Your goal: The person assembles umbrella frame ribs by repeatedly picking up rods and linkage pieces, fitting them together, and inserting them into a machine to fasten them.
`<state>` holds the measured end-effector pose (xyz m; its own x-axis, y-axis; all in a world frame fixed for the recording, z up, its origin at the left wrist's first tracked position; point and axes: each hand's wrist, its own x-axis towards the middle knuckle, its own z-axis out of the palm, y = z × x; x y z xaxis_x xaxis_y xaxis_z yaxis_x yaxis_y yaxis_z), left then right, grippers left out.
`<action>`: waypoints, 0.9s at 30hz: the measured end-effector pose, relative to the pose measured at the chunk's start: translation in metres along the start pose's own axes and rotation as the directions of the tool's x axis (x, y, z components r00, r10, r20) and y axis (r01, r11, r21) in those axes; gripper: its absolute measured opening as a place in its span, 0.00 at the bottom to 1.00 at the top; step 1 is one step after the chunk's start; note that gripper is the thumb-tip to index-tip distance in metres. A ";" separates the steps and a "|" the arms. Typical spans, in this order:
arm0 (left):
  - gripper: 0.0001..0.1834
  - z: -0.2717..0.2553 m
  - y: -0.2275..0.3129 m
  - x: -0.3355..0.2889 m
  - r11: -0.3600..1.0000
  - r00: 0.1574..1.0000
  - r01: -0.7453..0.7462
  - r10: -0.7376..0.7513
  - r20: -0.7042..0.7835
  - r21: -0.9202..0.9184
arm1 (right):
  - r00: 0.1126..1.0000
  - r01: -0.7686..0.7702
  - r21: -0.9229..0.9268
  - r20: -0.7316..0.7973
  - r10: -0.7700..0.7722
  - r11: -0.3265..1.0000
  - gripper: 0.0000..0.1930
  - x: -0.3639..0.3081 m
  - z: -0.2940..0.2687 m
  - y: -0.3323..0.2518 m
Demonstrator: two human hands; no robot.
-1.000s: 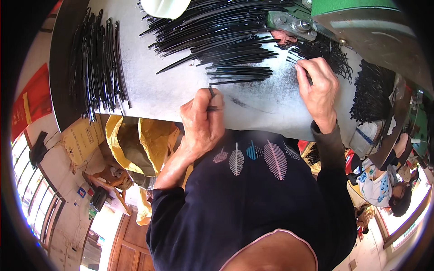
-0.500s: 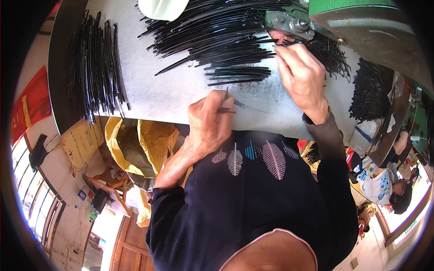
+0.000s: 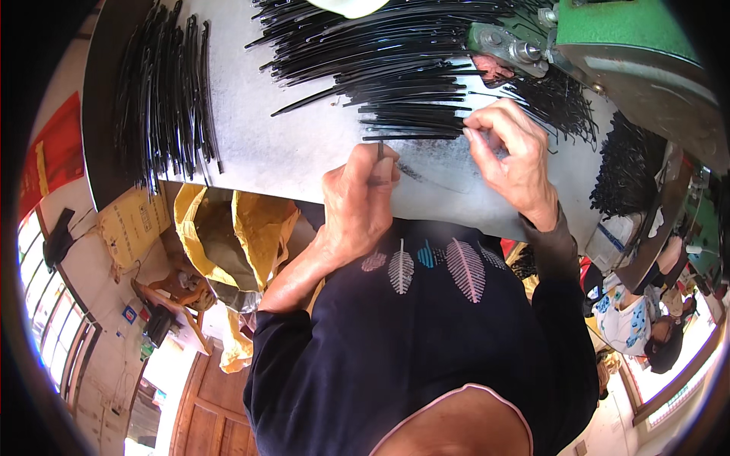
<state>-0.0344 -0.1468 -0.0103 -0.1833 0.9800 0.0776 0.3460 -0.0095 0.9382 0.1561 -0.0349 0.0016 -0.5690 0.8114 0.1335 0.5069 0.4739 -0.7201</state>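
Slim black rods [image 3: 372, 57] lie in a loose stack across the metal table. Along the stack's near edge is a single black rod [image 3: 414, 137]. My right hand [image 3: 515, 156] pinches thumb and forefinger at the right end of this near rod. My left hand [image 3: 357, 197] is closed round a small dark stick-like piece [image 3: 380, 150], whose tip points up at the rod's left end. Most of that piece is hidden by the fingers, so its kind cannot be told.
Another bundle of black rods [image 3: 169, 99] lies at the table's left. A green machine [image 3: 623, 34] stands at the far right, near heaps of thin black pieces [image 3: 627, 163]. A yellow sack [image 3: 255, 232] hangs open below the table's near edge. A person [image 3: 627, 315] sits at the right.
My right hand has come nearer from beside the machine to the closest rod's end. My left hand has edged up toward the rods. The whole view has shifted slightly.
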 end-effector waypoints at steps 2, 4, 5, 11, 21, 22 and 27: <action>0.09 -0.001 0.001 0.001 0.989 0.992 0.125 -0.123 0.030 -0.077 | 0.999 -0.044 0.095 0.006 0.044 0.994 0.06 -0.004 0.003 -0.007; 0.09 0.004 0.013 0.005 0.977 0.983 0.181 -0.183 -0.009 -0.111 | 0.998 -0.069 0.157 0.020 0.067 0.985 0.06 -0.011 0.009 -0.016; 0.09 0.005 0.017 0.006 0.961 0.969 0.233 -0.241 -0.045 -0.147 | 0.995 -0.095 0.217 0.034 0.089 0.972 0.06 -0.013 0.014 -0.020; 0.11 -0.001 0.016 0.002 0.903 0.934 0.357 -0.349 0.075 -0.237 | 0.994 0.110 0.064 -0.033 -0.108 0.992 0.11 -0.019 0.024 -0.014; 0.13 -0.009 0.013 -0.005 0.893 0.924 0.382 -0.370 0.094 -0.239 | 0.959 0.276 -0.266 0.008 -0.284 0.924 0.17 -0.003 0.020 -0.006; 0.13 -0.010 0.013 -0.006 0.895 0.927 0.375 -0.364 0.093 -0.243 | 0.965 0.255 -0.276 0.008 -0.263 0.927 0.18 -0.001 0.019 -0.008; 0.13 -0.015 0.010 -0.011 0.896 0.929 0.370 -0.359 0.090 -0.244 | 0.958 0.286 -0.235 0.046 -0.284 0.929 0.22 0.000 0.019 -0.003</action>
<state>-0.0431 -0.1603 0.0030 -0.2114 0.9318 -0.2951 0.0177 0.3055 0.9520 0.1421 -0.0428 -0.0096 -0.7185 0.6271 0.3008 0.4601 0.7529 -0.4706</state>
